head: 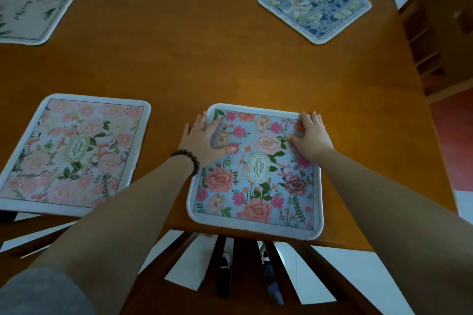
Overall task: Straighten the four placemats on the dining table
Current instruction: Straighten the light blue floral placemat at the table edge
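Note:
Four placemats lie on the brown wooden table point(230, 64). A blue floral placemat point(258, 186) sits at the near edge in front of me, its near edge slightly over the table's edge. My left hand point(204, 139) lies flat on its far left corner, fingers spread. My right hand point(308, 135) presses on its far right corner. A pink floral placemat point(71, 153) lies at the near left. A pale leaf-print placemat point(30, 11) is at the far left. At the far right a dark blue floral placemat point(314, 5) lies turned diagonally.
A wooden chair back point(243, 271) stands below the near table edge, right under my arms. Another wooden chair point(435, 41) is at the table's right side. White floor shows beneath, and a red floor patch at the right.

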